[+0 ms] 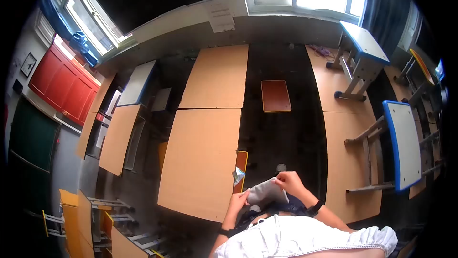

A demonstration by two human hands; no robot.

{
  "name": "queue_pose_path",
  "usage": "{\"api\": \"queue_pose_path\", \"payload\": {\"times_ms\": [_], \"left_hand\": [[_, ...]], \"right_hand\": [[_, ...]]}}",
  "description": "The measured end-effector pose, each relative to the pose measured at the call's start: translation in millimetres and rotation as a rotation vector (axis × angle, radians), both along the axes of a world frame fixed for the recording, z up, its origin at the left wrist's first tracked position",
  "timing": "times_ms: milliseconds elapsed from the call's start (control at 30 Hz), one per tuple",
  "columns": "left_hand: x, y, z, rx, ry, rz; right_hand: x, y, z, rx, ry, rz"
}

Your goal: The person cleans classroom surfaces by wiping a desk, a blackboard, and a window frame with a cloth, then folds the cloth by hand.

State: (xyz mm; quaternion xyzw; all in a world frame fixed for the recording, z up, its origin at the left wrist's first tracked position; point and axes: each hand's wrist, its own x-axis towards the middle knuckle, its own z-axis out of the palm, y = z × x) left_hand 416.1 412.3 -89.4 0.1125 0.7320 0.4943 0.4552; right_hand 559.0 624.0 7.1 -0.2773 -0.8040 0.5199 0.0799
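1. Step in hand, as I judge it: handling a light grey cloth [266, 192] with both hands, stretching or opening it out. Looks like cloth; exact material unclear.
2. Cloth location: in the air in front of the body, between the hands, just right of the near desk [200, 162]. No visible contact with the desk.
3. Left hand [241, 199]: grip clamped on the cloth's left end, thumb and fingers together on the edge.
4. Right hand [289, 182]: grip clamped on the cloth's upper right corner, fingertips pinched. Sits farther from the body than the left hand.
5. Cloth shape: spread between the two grips, some creases, lower part hanging over the lap area. Far face hidden.
6. Nearby: small shiny packet [239, 176] at the red-brown seat [243, 160] with yellow edging, by the desk's right edge. Packet contents can't be told. Another red-brown seat [275, 96] stands farther ahead, in the aisle.
7. Next move, judgement only: calls for both pinches kept firm and an even pull, so the cloth stays flat; releasing one side would likely let it fold or droop.
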Motion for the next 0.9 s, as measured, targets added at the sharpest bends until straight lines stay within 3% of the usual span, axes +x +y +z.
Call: {"api": "queue_pose_path", "payload": {"times_ms": [100,233,300,433,633,900], "left_hand": [[-23,55,9,0.032,0.026,0.051],[-56,143,21,0.009,0.086,0.027],[-71,184,29,0.033,0.132,-0.003],[-85,249,45,0.114,0.119,-0.133],[-108,321,62,0.155,0.056,-0.209],[-181,419,49,0.217,0.070,-0.139]], "right_hand": [[-24,53,-1,-0.033,0.011,-0.045],[-49,134,11,0.159,0.086,-0.023],[-53,171,30,0.112,-0.014,-0.036],[-54,236,12,0.076,0.056,-0.134],[-61,296,8,0.002,0.111,-0.213],[-120,359,5,-0.101,0.151,-0.297]]}}
